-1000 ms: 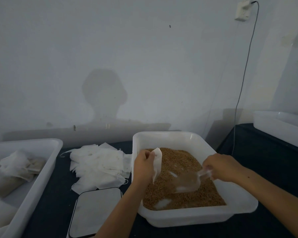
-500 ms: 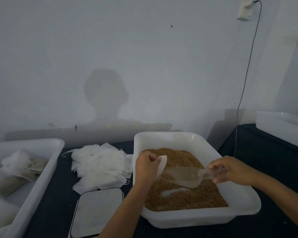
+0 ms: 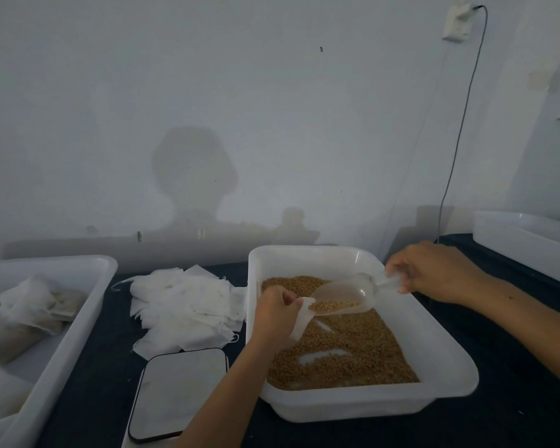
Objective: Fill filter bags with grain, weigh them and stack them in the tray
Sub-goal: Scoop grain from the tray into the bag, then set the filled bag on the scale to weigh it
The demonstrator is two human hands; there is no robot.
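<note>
My left hand [image 3: 274, 316] grips a white filter bag [image 3: 302, 320] by its mouth, over the white grain tub [image 3: 446, 360]. My right hand [image 3: 434, 270] holds the handle of a clear plastic scoop [image 3: 343, 294]. The scoop is tilted down to the left, its lip at the bag's mouth, with brown grain lying in its front. Loose brown grain [image 3: 346, 354] covers the tub's floor. A flat scale [image 3: 181, 389] lies in front of a heap of empty filter bags [image 3: 181, 302]. The white tray [image 3: 75, 324] at the left holds several filled bags [image 3: 29, 312].
Everything stands on a dark-covered table [image 3: 104, 376] against a pale wall. Another white tub [image 3: 527, 240] stands at the far right. A cable [image 3: 459, 140] hangs from a wall socket down behind the table.
My right hand lifted the scoop out of the grain, raised its handle and brought its lip to the bag's mouth. The left hand stayed put with the bag.
</note>
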